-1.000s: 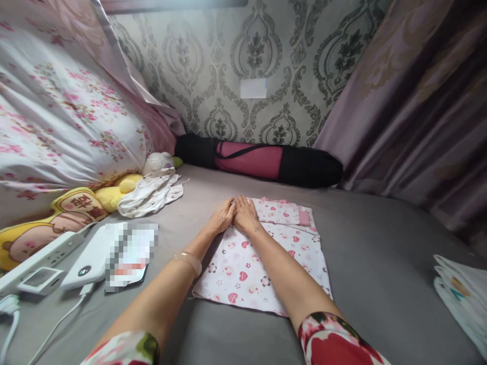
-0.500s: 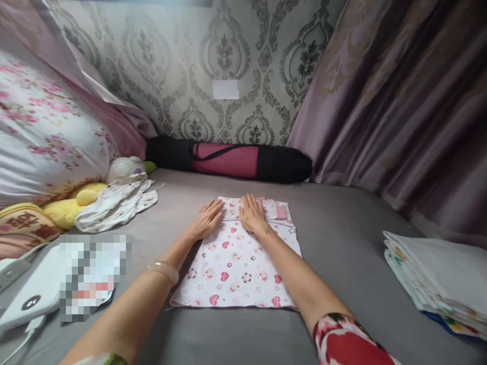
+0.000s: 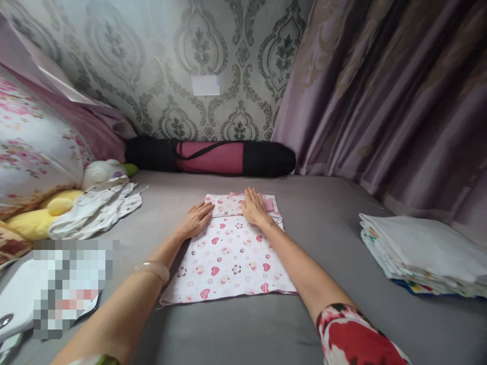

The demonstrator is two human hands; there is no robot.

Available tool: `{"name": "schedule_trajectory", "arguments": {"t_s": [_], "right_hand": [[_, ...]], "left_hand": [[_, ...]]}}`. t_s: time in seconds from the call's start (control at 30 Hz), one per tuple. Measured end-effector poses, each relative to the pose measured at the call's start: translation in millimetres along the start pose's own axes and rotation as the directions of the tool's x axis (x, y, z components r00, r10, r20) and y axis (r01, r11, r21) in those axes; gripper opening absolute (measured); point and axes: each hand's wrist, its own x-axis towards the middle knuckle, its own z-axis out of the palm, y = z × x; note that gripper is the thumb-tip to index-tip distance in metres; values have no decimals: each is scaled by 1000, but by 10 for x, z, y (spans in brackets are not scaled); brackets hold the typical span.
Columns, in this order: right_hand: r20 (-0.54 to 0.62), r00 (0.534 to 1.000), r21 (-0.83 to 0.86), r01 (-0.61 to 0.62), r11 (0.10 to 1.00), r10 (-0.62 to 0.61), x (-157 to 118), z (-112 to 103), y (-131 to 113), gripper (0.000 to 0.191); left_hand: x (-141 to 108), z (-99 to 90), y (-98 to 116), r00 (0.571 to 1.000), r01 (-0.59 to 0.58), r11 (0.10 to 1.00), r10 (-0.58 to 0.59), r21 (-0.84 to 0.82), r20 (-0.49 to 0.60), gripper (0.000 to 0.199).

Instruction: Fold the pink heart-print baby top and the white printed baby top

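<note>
On the left, a white cloth is lying crumpled beside a plush toy, well apart from the work. Next, the left hand is resting palm down at the garment's upper left edge, its fingers stretched out and nearly together, gripping nothing. The garment is lying on the grey sheet between the forearms, its far end forming a folded band. Farther right, the right hand is spreading flat over that band, fingers extended and close together, touching fabric but not pinching any. At far right a folded stack is sitting clear of both arms.

The hands seem to be flattening the fold. Doing this well is probably calling for a still left palm steadying the edge while the right palm is smoothing outward, pressing lightly so that the layer underneath is not sliding or bunching.

The garment is looking thin and soft, white with pink hearts, flowers and small figures. Its near left corner is trailing a short thread; the lower panel is lying mostly smooth and widening toward the near edge. The right forearm is hiding part of the right side, and a plain pink cuff is showing just beside the right hand.
</note>
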Motion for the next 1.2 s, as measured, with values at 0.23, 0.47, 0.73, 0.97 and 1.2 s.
{"name": "schedule_trajectory", "arguments": {"t_s": [0.23, 0.47, 0.73, 0.97, 1.2], "right_hand": [[-18, 991, -114, -132, 985, 131, -94, 113, 366, 62], [38, 997, -62, -70, 996, 72, -101, 40, 429, 61], [109, 993, -85, 56, 995, -47, -508, -65, 756, 65], [182, 981, -73, 87, 993, -73, -980, -229, 804, 67], [276, 920, 40, 277, 960, -277, -1788, -493, 614, 56]], "left_hand": [[5, 7, -7, 1000, 4, 1000, -4, -14, -26, 55], [-13, -34, 40, 1000, 19, 1000, -19, -14, -10, 58], [-3, -25, 9, 999, 5, 999, -6, -32, -32, 57], [-17, -11, -35, 978, 18, 976, -61, -215, -199, 62], [-118, -221, -47, 967, 170, 937, -218, -306, -131, 72]]}}
